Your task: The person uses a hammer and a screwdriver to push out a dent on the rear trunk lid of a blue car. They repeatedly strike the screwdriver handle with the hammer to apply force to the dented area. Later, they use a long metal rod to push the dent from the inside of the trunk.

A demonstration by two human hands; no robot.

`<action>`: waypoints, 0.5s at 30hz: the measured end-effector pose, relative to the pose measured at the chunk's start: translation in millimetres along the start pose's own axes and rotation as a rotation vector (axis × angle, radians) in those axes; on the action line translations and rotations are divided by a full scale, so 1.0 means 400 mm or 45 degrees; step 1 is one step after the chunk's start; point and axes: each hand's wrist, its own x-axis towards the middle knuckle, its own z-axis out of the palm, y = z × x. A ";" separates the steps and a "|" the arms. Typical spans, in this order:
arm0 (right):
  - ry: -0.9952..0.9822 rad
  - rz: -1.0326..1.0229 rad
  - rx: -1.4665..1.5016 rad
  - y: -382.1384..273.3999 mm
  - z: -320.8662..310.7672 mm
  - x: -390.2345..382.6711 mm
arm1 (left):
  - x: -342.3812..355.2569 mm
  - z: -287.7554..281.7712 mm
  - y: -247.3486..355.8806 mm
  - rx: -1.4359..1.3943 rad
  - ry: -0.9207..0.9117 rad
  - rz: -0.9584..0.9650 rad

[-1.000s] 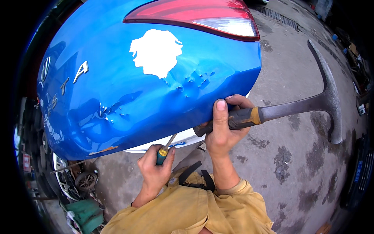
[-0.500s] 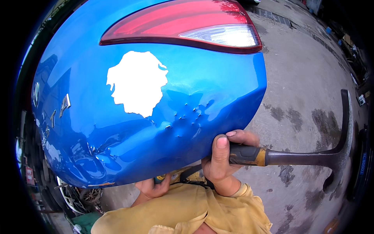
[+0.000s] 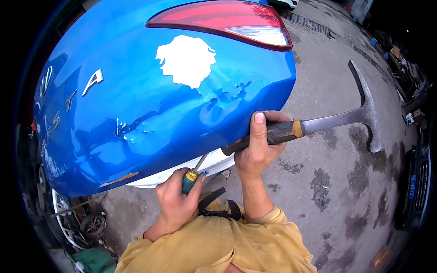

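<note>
A dented blue car tailgate (image 3: pixel 173 123) fills the upper left, with a red and clear tail light (image 3: pixel 200 18) along its top and a ragged white patch (image 3: pixel 187 61) below the light. Creases and chipped paint mark its lower part. My left hand (image 3: pixel 173 200) is closed around the green and yellow handle of a screwdriver (image 3: pixel 189 180); its metal shaft points up to the panel's lower edge, where the tip is hidden. My right hand (image 3: pixel 255 157) grips a pick hammer (image 3: pixel 332 121) by its dark handle, thumb up, beside the panel's lower right edge. The hammer head points away to the right.
Stained concrete floor (image 3: pixel 291 204) spreads to the right and below. A dark car front (image 3: pixel 414 191) stands at the right rim. Lower left, there is a loose wheel (image 3: pixel 93 225) near a green object (image 3: pixel 96 259). A drain grate (image 3: pixel 318 28) runs behind.
The view has shifted, so the tailgate's lower edge and the screwdriver in my left hand now show plainly. The hammer's head has swung upward in the picture, still in my right hand.
</note>
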 end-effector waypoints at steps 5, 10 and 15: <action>0.019 -0.057 -0.031 0.024 -0.006 0.001 | 0.003 0.011 0.002 0.021 0.030 -0.062; 0.033 -0.061 -0.070 0.031 -0.007 -0.004 | 0.003 0.020 -0.022 0.067 0.071 0.027; 0.019 -0.134 -0.020 0.053 -0.020 -0.010 | 0.034 0.030 -0.071 0.144 0.138 0.318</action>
